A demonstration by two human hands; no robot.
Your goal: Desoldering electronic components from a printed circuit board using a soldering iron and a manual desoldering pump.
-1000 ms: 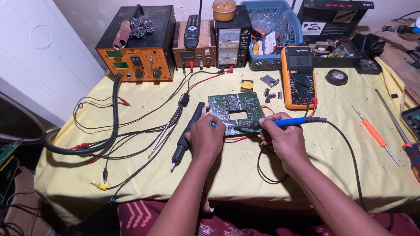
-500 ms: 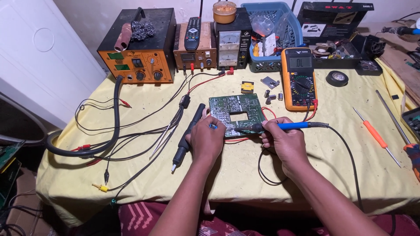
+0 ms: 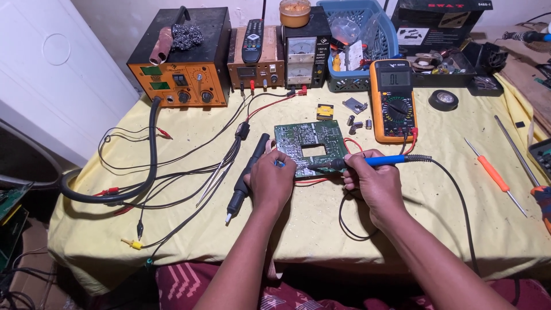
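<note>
A green circuit board (image 3: 310, 144) with a rectangular hole lies on the yellow cloth at the table's middle. My left hand (image 3: 271, 179) rests at the board's left edge, fingers pinched on a small blue part against it. My right hand (image 3: 369, 181) grips a blue-handled soldering iron (image 3: 379, 161), held level, with its tip on the board's lower middle. The iron's black cord loops to the right and under my wrist.
A black pen-shaped tool (image 3: 248, 177) lies left of my left hand among tangled leads. Behind the board stand an orange station (image 3: 182, 77), power supplies (image 3: 307, 54), a blue basket (image 3: 360, 45) and an orange multimeter (image 3: 393, 103). An orange screwdriver (image 3: 493, 175) lies right.
Both hands stay at the board; the iron's tip has shifted only slightly along the board's lower part.
</note>
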